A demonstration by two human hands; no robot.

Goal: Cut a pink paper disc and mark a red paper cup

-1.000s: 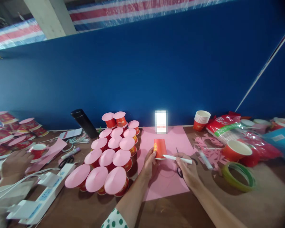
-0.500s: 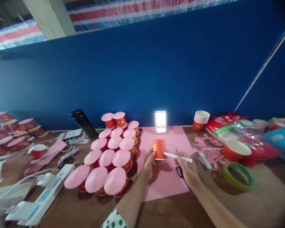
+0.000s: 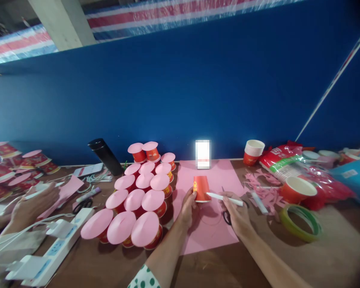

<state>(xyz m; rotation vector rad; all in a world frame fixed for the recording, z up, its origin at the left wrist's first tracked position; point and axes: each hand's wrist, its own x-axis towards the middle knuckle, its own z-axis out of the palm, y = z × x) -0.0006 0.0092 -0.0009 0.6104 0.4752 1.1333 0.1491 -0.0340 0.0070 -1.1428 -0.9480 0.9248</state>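
My left hand (image 3: 187,208) grips a red paper cup (image 3: 202,189) by its left side; the cup is upside down, its rim towards me. In my right hand (image 3: 235,212) is a white pen (image 3: 225,198), its tip at the cup's lower right side. Scissors (image 3: 227,217) show dark handles by my right fingers, partly hidden. Beneath both hands lies a pink paper sheet (image 3: 211,238) with a faint curved line on it.
Left of the sheet stand rows of red cups topped with pink paper discs (image 3: 145,229). A power strip (image 3: 58,250) and a co-worker's hands (image 3: 33,204) are further left. A tape roll (image 3: 300,223), an open cup (image 3: 298,190), paper scraps (image 3: 262,184) and stacked cups (image 3: 254,151) stand right.
My hands, the cup and the pen are almost unmoved. At the left, the co-worker's hand has shifted right and now covers the place where a red cup showed.
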